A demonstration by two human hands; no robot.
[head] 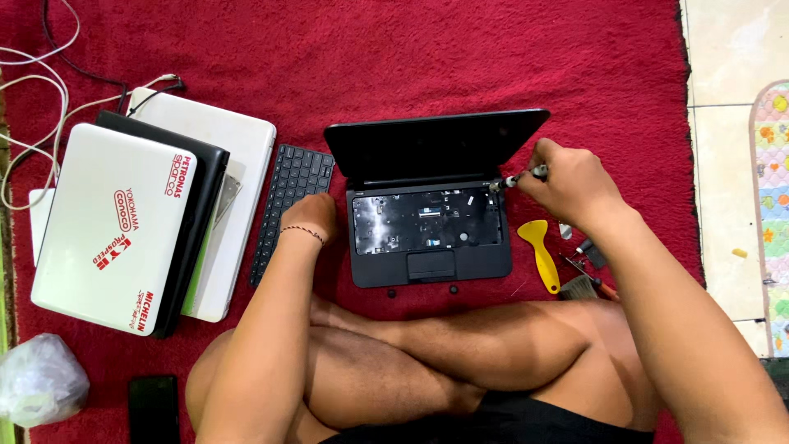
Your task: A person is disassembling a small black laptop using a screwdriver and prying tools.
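On a deep red carpet (pixel 493 57), between the person's crossed bare legs and the far edge of the rug, sits a small black laptop with its keyboard taken out (pixel 427 230), its lid tilted back and the bare inner tray with its dark recesses showing above the touchpad. The right hand (pixel 571 185) reaches in from the right with the forearm running diagonally up from the lower corner, wrist bent slightly inward, fingers closed around the handle of a slim metal-tipped screwdriver (pixel 518 178) whose tip meets the laptop's right hinge corner. The left hand (pixel 311 218) comes straight up along a long extended forearm, a thin beaded bracelet (pixel 302 233) at the wrist; its fingers curl downward and press on the carpet at the laptop's left edge, just beside a detached black keyboard (pixel 292 205) lying at a slant, and it grips nothing that can be seen. Right of the laptop, near the right wrist, lies a yellow plastic pry scraper (pixel 541 251), with a few small dark tools just beyond it. Well to the left rests a stack of closed laptops, a white one with red stickers (pixel 111 226) on top. Two small black screws or feet (pixel 453 289) lie just in front of the open laptop.
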